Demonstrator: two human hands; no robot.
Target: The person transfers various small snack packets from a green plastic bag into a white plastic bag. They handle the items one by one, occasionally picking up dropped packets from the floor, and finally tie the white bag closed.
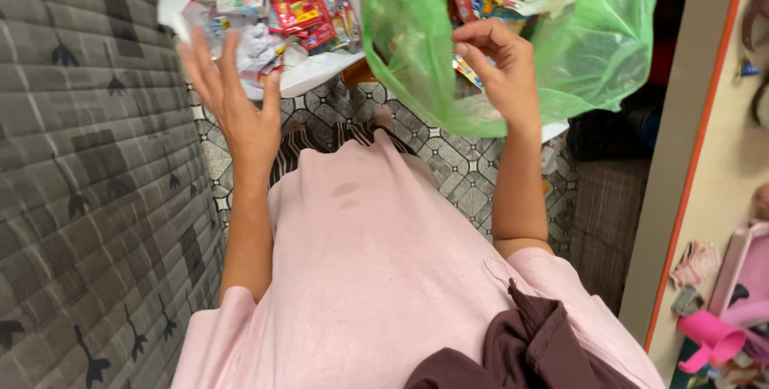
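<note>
A translucent green plastic bag point(593, 44), filling the upper right of the frame, is pinched at its rim by the right hand point(501, 64), fingers curled shut on the film so the mouth is kept open. The left hand point(236, 104) is raised at upper left, palm open, fingers spread, empty, beside a white plastic bag of crumpled wrappers point(272, 20).

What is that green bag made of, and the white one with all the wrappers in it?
The green bag looks like thin, glossy plastic film: it is see-through, crinkled and shiny where the right hand pinches it. The white bag near the open left hand seems plastic too, smooth but opaque. The wrappers look like shiny printed foil or plastic.
</note>
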